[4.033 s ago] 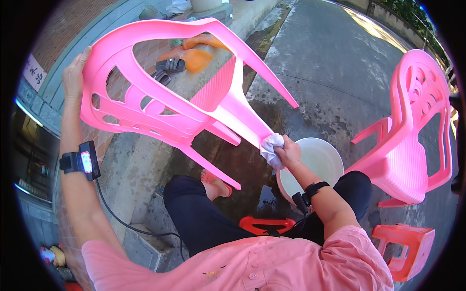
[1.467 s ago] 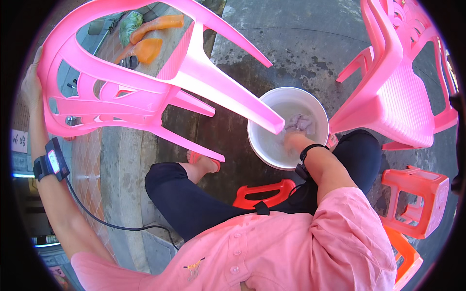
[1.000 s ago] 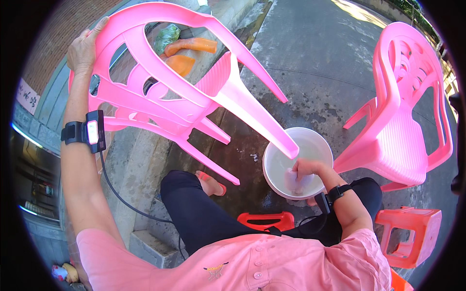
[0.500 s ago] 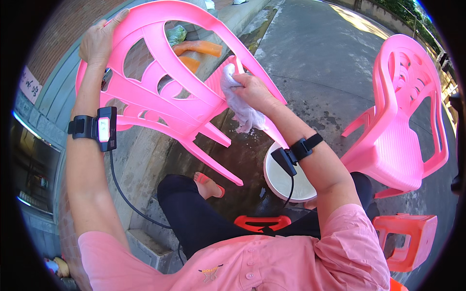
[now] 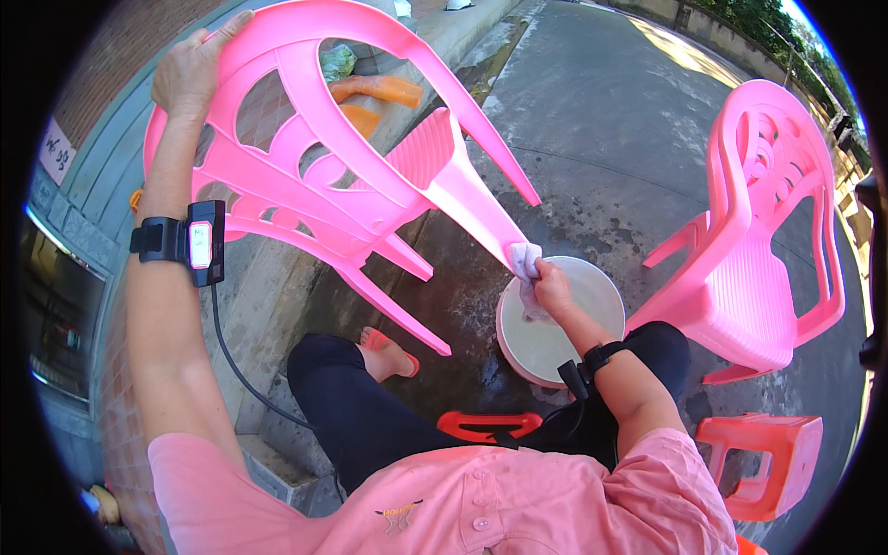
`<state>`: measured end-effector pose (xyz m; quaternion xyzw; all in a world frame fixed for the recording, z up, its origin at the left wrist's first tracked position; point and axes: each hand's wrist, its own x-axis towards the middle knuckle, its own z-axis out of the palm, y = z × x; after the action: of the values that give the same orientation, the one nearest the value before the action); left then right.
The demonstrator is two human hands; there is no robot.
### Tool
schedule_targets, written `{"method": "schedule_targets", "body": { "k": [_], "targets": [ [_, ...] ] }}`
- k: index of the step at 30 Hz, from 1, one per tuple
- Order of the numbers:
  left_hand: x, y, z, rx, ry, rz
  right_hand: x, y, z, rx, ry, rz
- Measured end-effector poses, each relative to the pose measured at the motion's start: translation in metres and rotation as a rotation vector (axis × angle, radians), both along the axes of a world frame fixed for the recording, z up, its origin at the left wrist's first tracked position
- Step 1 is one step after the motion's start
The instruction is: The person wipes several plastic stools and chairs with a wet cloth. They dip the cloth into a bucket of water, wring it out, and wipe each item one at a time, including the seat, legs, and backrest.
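Note:
A pink plastic chair (image 5: 305, 180) is held tilted in front of me, its legs sticking out to the right and toward me. My left hand (image 5: 190, 74) grips the chair's edge at the upper left. My right hand (image 5: 553, 285) is closed on a pale, wet-looking cloth (image 5: 527, 268), pressed round the lower end of one chair leg. Under that hand stands a round white basin (image 5: 592, 301) with cloudy water in it.
A second pink chair (image 5: 754, 287) stands upright at the right. Near it is a red stool (image 5: 760, 462), and another red plastic piece (image 5: 488, 426) lies between my legs. Orange objects (image 5: 375, 90) and a green bag (image 5: 337, 63) rest on the step beyond the held chair.
My right hand has slid the cloth down the chair leg, from near the seat to the leg's end above the basin. My left hand keeps its grip; the chair has barely moved.

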<state>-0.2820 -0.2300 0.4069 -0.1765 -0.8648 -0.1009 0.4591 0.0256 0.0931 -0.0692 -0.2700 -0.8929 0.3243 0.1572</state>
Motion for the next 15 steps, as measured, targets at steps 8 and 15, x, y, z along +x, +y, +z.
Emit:
{"method": "schedule_targets", "body": {
  "k": [8,15],
  "targets": [
    [0.034,0.030,-0.001,-0.018,0.154,-0.060,-0.030,0.015,0.098,-0.036,0.133,0.086],
    [0.047,0.044,0.005,-0.010,0.058,-0.174,-0.099,-0.035,0.315,-0.423,0.798,0.438]
  ]
}}
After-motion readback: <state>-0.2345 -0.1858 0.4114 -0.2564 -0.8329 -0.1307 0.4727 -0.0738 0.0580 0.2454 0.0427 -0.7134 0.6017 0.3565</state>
